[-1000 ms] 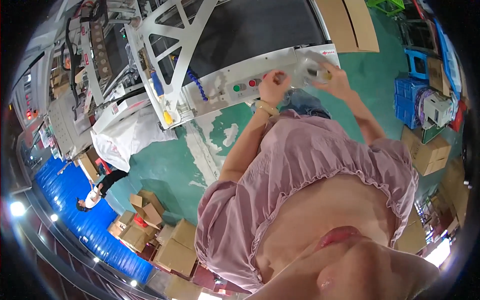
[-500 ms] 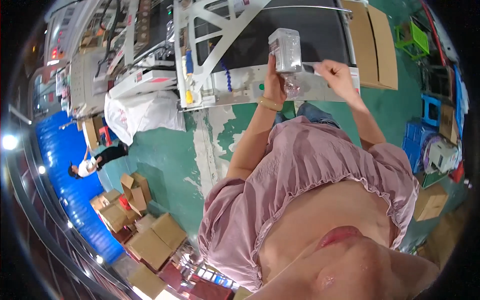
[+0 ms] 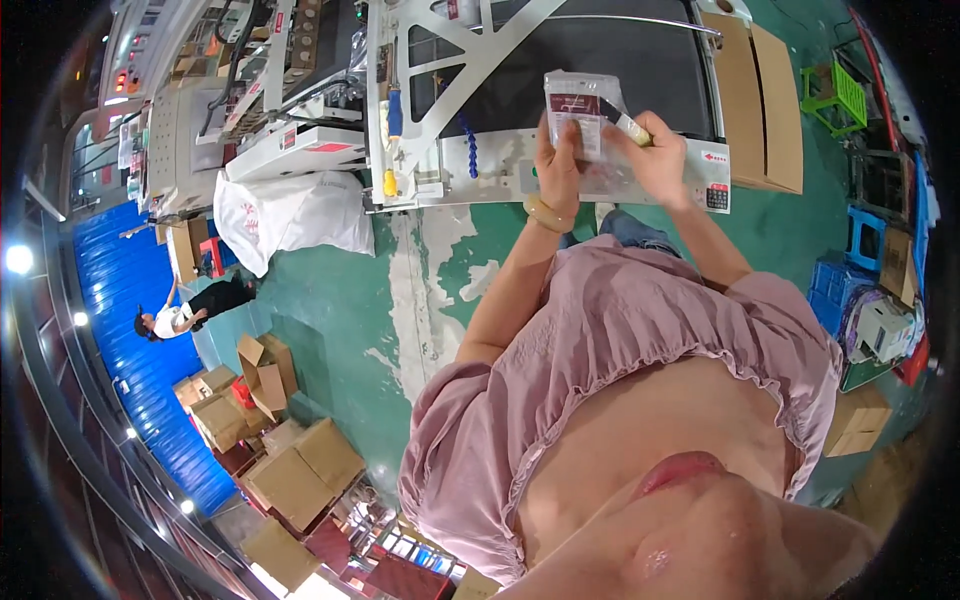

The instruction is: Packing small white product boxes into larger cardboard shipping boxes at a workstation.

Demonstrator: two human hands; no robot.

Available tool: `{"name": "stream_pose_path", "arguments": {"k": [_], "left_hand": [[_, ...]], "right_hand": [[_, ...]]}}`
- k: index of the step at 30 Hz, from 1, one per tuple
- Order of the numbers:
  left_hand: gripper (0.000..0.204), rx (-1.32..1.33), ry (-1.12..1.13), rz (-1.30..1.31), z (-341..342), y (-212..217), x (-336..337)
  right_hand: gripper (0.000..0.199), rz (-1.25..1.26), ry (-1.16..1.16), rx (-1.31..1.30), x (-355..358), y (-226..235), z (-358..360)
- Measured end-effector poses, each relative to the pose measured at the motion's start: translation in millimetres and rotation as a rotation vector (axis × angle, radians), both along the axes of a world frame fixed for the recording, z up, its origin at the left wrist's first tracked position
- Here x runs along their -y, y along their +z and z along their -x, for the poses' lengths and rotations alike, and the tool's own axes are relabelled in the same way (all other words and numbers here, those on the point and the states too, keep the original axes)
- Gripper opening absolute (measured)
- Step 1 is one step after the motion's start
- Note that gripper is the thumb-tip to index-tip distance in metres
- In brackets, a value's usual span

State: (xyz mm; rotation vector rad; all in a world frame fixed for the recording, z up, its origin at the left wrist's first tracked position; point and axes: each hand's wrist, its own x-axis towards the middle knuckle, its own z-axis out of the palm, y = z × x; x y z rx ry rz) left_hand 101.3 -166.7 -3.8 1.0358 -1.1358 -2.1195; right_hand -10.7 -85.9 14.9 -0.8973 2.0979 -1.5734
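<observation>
Over the near edge of a machine bed, my left hand (image 3: 558, 172) grips a small box-shaped pack (image 3: 582, 112) in loose clear plastic wrap. Its dark red and white label faces me, with my thumb on the label's lower part. In my right hand (image 3: 657, 168) is a small knife (image 3: 632, 128) with a pale yellowish handle. The knife's dark, narrow blade lies at the pack's right side; whether it touches the wrap I cannot tell. Crumpled clear film (image 3: 605, 180) hangs below the pack between my hands.
A dark conveyor belt (image 3: 560, 48) runs behind the pack, under a white metal frame (image 3: 455, 60). A big cardboard box (image 3: 765, 110) stands to the right. On the left, a white sack (image 3: 300, 220) leans against the machine. Another person (image 3: 200, 308) stands farther left.
The pack has turned so that its label faces me. My right hand has come in from the right, bringing the knife against or close to the pack's side.
</observation>
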Motion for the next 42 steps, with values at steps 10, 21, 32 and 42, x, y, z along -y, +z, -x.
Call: {"name": "stream_pose_path", "arguments": {"k": [10, 21, 32, 42], "left_hand": [[0.039, -0.342, -0.203, -0.581, -7.9, 7.8, 21.2], [0.043, -0.033, -0.417, -0.342, -14.7, 1.6, 27.5], [0.040, -0.059, -0.345, 0.258, -6.2, 48.6, 36.8], [0.044, 0.029, -0.235, 0.312, -13.0, 52.3, 49.9]], "right_hand": [[0.022, 0.351, 0.308, -0.234, 13.2, 16.2, 52.8], [0.012, 0.178, 0.765, -0.615, 27.2, 19.0, 55.3], [0.012, 0.016, 0.252, 0.235, 77.2, -46.9, 91.2], [0.023, -0.098, 0.438, 0.182, 27.0, -52.5, 85.4]]}}
